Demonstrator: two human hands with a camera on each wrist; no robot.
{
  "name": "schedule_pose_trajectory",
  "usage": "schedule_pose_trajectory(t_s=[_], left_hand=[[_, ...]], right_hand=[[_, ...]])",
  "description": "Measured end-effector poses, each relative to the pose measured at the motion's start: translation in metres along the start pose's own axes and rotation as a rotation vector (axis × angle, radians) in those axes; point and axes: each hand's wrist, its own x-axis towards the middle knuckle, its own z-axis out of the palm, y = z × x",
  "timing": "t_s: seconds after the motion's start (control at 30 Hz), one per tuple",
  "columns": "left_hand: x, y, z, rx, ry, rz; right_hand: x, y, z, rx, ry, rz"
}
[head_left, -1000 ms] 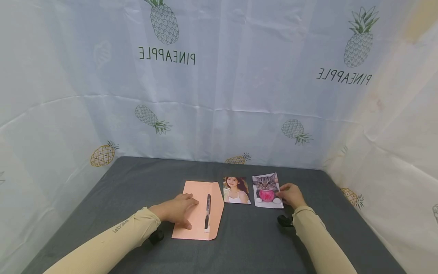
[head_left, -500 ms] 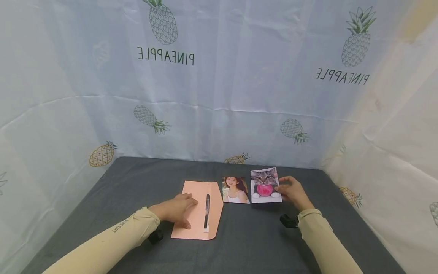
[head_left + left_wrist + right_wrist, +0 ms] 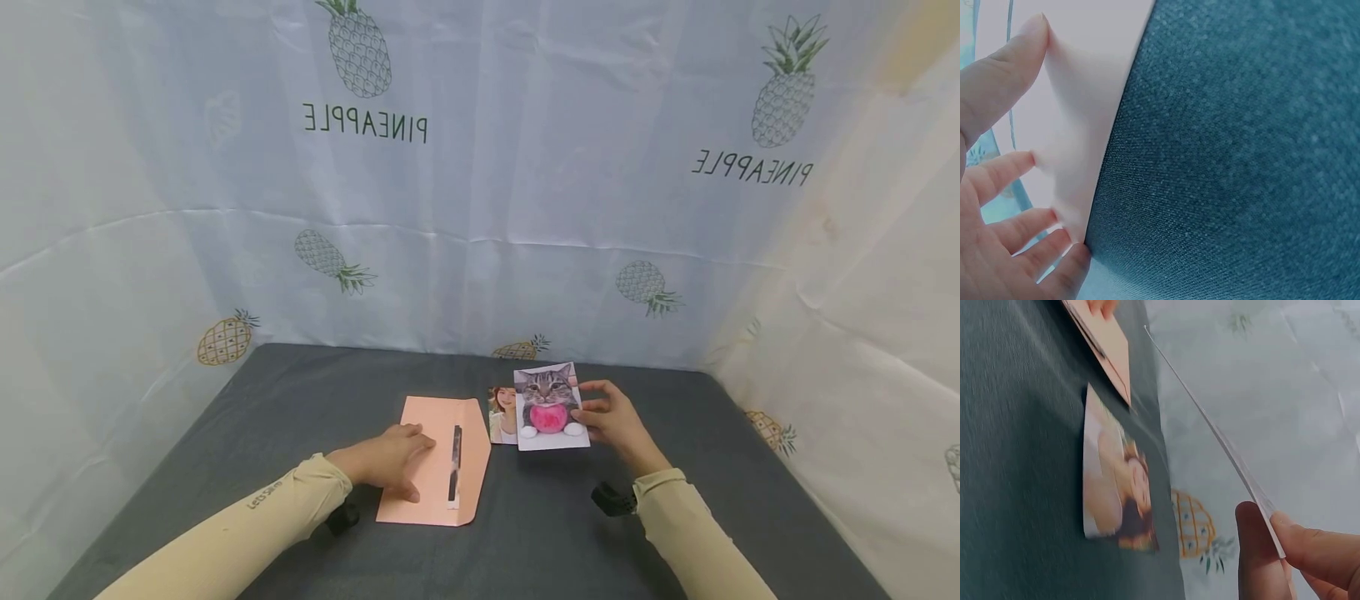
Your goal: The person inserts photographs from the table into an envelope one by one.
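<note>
In the head view, my left hand (image 3: 382, 460) rests with spread fingers on a pink envelope (image 3: 432, 487). The left wrist view has the thumb and fingertips touching the envelope's pale surface (image 3: 1085, 81). A narrow strip of a dark-and-white picture (image 3: 454, 467) shows through a slit near the envelope's flap. My right hand (image 3: 617, 423) pinches the right edge of a cat photo (image 3: 549, 408) between thumb and fingers, raised off the table. Seen edge-on in the right wrist view, the cat photo (image 3: 1222, 440) is thin. Behind it, a portrait photo (image 3: 501, 421) lies partly hidden.
A dark grey cloth (image 3: 315, 392) covers the table. White curtains (image 3: 480, 183) printed with pineapples stand behind and at both sides. Black wrist devices (image 3: 613, 500) sit under both wrists. The portrait photo (image 3: 1107, 481) lies flat between the envelope and the right hand.
My right hand has lifted the cat photo off the table and carried it left, so it now overlaps the portrait photo in the head view. The left hand and envelope stay put.
</note>
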Motion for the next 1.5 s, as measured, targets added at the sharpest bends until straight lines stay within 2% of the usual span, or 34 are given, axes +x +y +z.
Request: schedule_pose_trajectory(t_s=[0.43,0.73,0.97,1.5], left_hand=[[0.002,0.001,0.002,0.019,0.021,-0.021],[0.003,0.000,0.003,0.028,0.020,-0.020],[0.004,0.000,0.005,0.029,0.019,-0.029],[0.004,0.002,0.003,0.029,0.009,-0.060]], right_hand=[[-0.009,0.000,0.041,0.029,-0.059,-0.045],[-0.009,0.008,0.062,0.003,-0.064,-0.030],[-0.008,0.006,0.072,-0.039,-0.057,-0.005],[-0.009,0.003,0.083,-0.092,-0.072,-0.004]])
